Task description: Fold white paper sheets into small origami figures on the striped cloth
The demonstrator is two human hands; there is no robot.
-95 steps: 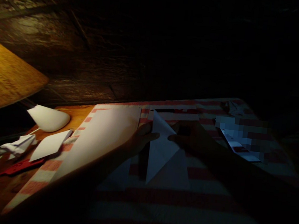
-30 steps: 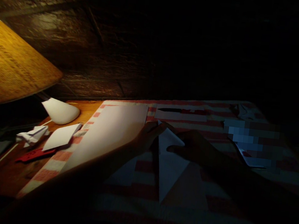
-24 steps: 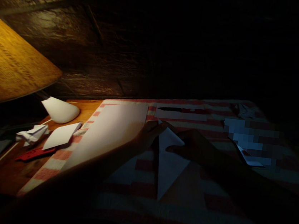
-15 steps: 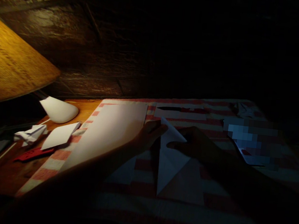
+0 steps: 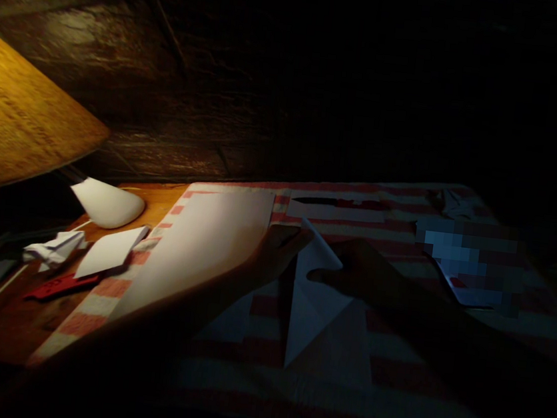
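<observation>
A white sheet of folded paper (image 5: 311, 307) lies on the red-and-white striped cloth (image 5: 265, 368), with one flap standing up in a pointed shape. My left hand (image 5: 276, 252) pinches the top corner of the flap from the left. My right hand (image 5: 356, 271) presses its fingers on the flap's right edge. Both hands are in deep shadow.
A large white sheet (image 5: 198, 247) lies left of the hands. At the left on the wooden tabletop (image 5: 4, 319) are a white lamp base (image 5: 107, 203), a folded paper (image 5: 109, 251), a crumpled paper (image 5: 53, 248), and a red card (image 5: 58, 284). A knife (image 5: 339, 202) lies at the back.
The folded paper and both hands have stayed in nearly the same place. The raised flap has been worked slightly; the view has shifted a little.
</observation>
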